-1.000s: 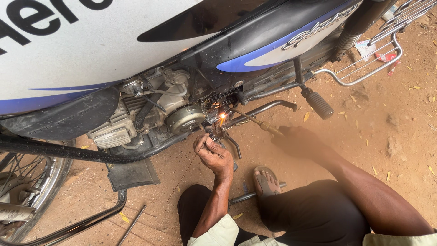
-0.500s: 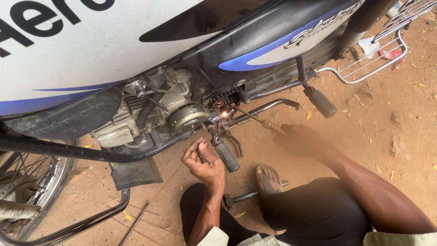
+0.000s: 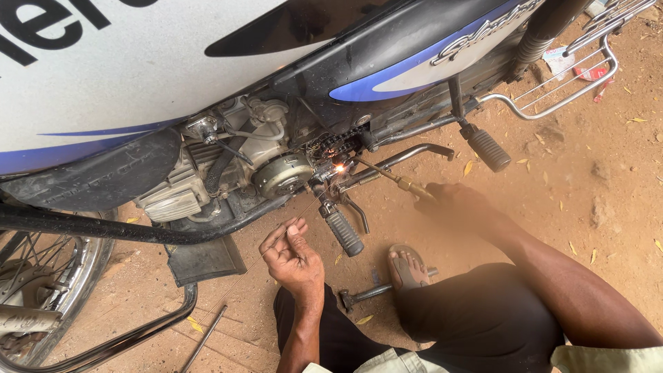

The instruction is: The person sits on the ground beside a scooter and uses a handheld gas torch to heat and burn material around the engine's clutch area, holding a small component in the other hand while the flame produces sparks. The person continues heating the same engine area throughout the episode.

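Torch point(image 3: 387, 174) tip glows beside the motorcycle engine point(image 3: 280, 173), gripped by the blurred right hand point(image 3: 452, 204); left hand point(image 3: 293, 252) pinches a thin filler rod point(image 3: 242, 280).

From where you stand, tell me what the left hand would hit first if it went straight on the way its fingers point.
The left hand points up toward the engine. Going straight on, it would probably meet the round engine cover first, though the footpeg sits close on its right and depth is unclear.
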{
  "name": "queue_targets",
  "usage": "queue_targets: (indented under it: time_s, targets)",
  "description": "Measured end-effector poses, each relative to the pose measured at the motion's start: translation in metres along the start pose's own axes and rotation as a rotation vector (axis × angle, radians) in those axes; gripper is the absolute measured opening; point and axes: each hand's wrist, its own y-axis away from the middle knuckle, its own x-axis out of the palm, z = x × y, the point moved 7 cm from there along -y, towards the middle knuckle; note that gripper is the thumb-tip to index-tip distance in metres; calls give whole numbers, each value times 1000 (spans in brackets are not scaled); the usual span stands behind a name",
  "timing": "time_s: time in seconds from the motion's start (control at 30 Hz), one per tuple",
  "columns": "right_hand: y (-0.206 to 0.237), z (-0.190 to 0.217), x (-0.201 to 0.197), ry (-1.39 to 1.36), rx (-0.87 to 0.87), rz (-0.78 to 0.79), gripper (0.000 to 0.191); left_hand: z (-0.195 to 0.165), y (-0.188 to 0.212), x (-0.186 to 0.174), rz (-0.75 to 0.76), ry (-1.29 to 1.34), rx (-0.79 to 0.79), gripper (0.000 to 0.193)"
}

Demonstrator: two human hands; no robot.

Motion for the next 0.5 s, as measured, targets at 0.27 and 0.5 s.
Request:
queue_targets:
  time_s: [0.27, 0.5]
  targets:
    - [1, 1, -1, 12, -7, -1, 38, 8, 5, 4, 6, -67, 13, 17]
    - [5, 1, -4, -23, 5, 26, 36, 15, 5, 7, 15, -111, 50, 17]
